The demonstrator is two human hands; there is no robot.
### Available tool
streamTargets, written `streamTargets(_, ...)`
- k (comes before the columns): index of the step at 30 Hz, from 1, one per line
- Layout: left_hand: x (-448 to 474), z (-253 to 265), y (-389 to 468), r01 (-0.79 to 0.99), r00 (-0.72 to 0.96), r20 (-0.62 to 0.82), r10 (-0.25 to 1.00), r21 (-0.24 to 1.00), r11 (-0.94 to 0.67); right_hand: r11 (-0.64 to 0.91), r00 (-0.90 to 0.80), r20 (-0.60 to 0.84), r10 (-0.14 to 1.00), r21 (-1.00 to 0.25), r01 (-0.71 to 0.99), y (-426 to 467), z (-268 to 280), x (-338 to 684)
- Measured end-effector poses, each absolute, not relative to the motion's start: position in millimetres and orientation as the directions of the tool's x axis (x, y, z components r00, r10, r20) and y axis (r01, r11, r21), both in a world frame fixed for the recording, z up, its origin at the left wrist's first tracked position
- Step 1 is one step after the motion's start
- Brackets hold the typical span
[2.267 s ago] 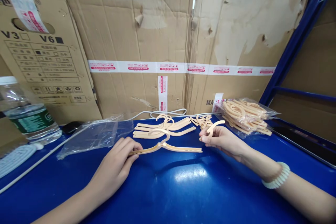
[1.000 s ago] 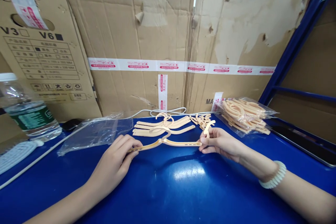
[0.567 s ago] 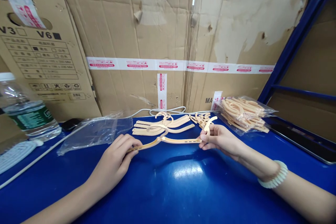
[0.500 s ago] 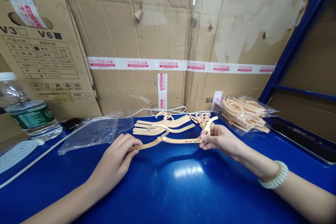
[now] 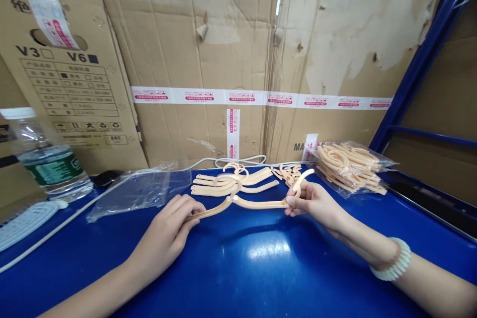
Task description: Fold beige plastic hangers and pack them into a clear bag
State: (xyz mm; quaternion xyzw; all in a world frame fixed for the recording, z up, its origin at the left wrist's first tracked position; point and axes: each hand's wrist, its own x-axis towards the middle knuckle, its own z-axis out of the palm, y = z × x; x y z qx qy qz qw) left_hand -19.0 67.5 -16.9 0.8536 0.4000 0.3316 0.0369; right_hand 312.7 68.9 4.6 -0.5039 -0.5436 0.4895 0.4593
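Brown corrugated cardboard [image 5: 201, 59], creased and peeling to paler patches, behind a glossy blue bench [image 5: 268, 278], with a strip of white-and-red printed tape [image 5: 238, 97] across it. At the left, a clear, green-labelled bottle [image 5: 48, 164]; nearby, a crumpled, filmy plastic bag [image 5: 130, 196]. Toward the back, smooth, gently bowed hangers [image 5: 212, 190] laid close together; next to them, a heap of small curled pieces [image 5: 292, 173]; farther right, transparent packs [image 5: 345, 159] of similar pale parts, stacked. Held up over the bench in front of these, a beige hanger [image 5: 238, 200], matte and plastic-looking, two slim arms meeting at a middle joint beneath a curved hook. Fingers of the left hand [image 5: 169, 226] pinched on its left end; fingers of the right hand [image 5: 316, 206] closed on a curved piece [image 5: 304, 177] at its right tip, exact fit hidden by those fingers. Compared with two seconds ago, right-hand gap to that tip gone; left-hand pinch unchanged.
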Motion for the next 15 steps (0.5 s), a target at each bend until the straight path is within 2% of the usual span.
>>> streamTargets(9,-17.2,-16.5,64.7,0.634,0.47,0.506,0.724,0.377,-0.675,0.002,-0.044,0.002,0.999,-1.0,0.016,76.5,-2.8,314.4)
streamTargets(15,-17.9,-20.4,65.2,0.656,0.453,0.521,0.723,0.355,-0.666,-0.028,-0.069,-0.025,0.997,-0.999,-0.035,75.2,0.2,316.3)
